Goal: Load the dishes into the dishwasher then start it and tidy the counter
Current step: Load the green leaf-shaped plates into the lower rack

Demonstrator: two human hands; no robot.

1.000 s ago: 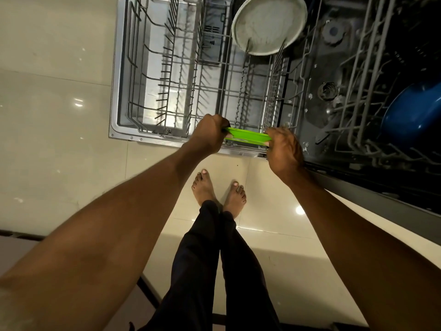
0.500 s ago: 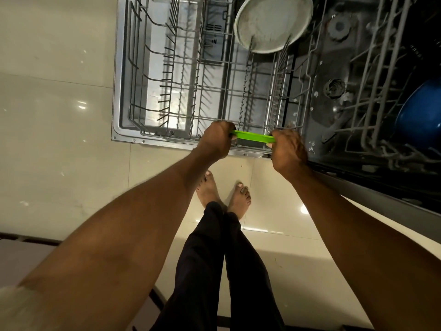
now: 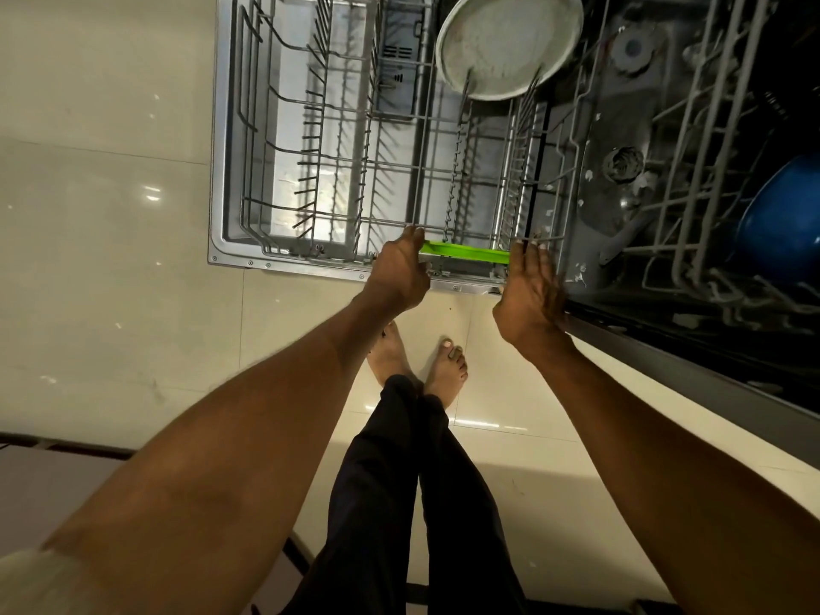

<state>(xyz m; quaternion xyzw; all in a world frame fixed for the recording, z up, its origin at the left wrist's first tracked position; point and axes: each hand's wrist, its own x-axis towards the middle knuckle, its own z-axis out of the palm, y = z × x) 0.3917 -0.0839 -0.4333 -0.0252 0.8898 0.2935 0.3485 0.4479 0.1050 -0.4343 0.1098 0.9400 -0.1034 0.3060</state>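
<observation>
The dishwasher's lower rack (image 3: 337, 162) is pulled out over the open door (image 3: 230, 259). A flat green plate (image 3: 466, 252) stands on edge at the rack's front, between the tines. My left hand (image 3: 399, 270) grips its left end with curled fingers. At the plate's right end is my right hand (image 3: 530, 295), its fingers straight and the fingertips touching the plate. A large pale round plate (image 3: 506, 42) stands upright at the rack's far side.
A blue bowl (image 3: 785, 224) sits in the upper rack (image 3: 692, 179) at the right, above the dark tub. Glossy cream floor tiles (image 3: 111, 215) spread to the left. My bare feet (image 3: 417, 366) stand just in front of the door's edge.
The green plate has gone forward and down into the rack's front row. My right hand's fingers have uncurled from its right end; my left hand keeps its hold.
</observation>
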